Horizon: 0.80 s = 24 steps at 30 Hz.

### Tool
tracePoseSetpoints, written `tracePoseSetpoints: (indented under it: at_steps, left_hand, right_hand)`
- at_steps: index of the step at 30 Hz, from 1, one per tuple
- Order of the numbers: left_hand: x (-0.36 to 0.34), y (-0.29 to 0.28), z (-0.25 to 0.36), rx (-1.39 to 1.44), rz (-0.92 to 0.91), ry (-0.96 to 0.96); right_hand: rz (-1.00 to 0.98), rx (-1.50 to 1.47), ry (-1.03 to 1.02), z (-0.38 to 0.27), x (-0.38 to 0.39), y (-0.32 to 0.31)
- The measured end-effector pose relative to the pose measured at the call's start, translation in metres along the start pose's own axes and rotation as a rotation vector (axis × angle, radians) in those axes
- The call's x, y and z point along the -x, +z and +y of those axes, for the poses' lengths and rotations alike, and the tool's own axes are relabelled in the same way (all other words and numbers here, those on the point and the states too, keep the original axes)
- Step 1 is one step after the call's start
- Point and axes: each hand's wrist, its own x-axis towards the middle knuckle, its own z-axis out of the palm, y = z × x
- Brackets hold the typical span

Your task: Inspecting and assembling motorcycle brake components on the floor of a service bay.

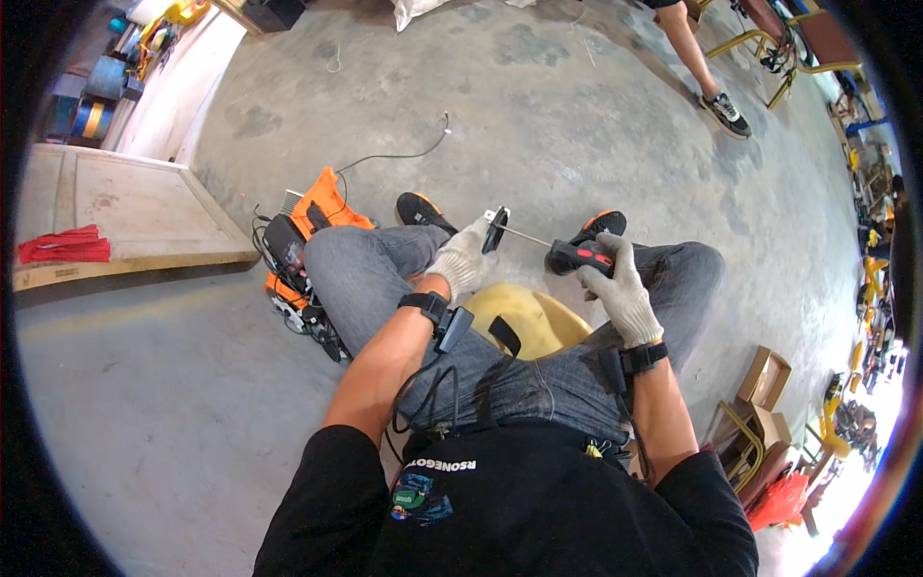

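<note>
In a knitted off-white glove, my left hand (463, 260) is closed on a small black and white part (495, 231), whose exact kind I cannot make out. My right hand (623, 296), gloved too, grips a screwdriver (581, 258) by its black and red handle. The screwdriver's thin shaft points left, with its tip at or close to the small part; contact is too small to tell. Below both hands, between my legs, is a rounded yellow object (524, 313).
By my left knee lie orange casing pieces (327, 200) with black parts and cables. A wooden cabinet (144, 207) bearing a red cloth (65, 245) stands at left. Another person's leg (694, 53) shows far right; cardboard boxes (764, 378) and chairs are at right.
</note>
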Motion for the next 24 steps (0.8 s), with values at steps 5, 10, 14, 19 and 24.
tracePoseSetpoints:
  at_steps: [5,10,14,19,24]
  left_hand:
    - [0.000,-0.001,-0.001,-0.009,-0.029,-0.031]
    - [-0.002,0.002,-0.003,-0.029,0.001,0.008]
    - [-0.001,0.000,-0.001,-0.020,0.004,0.024]
    - [0.002,-0.007,0.007,-0.042,-0.050,-0.049]
    - [0.002,-0.002,0.003,-0.034,-0.022,-0.019]
  right_hand:
    - [-0.084,-0.115,0.189,-0.004,-0.006,-0.007]
    - [-0.062,-0.067,0.100,0.005,-0.003,-0.001]
    - [-0.059,-0.114,0.126,0.000,-0.007,-0.003]
    - [-0.033,-0.152,0.264,-0.010,-0.003,-0.003]
    - [-0.035,-0.039,0.069,0.017,-0.008,-0.004]
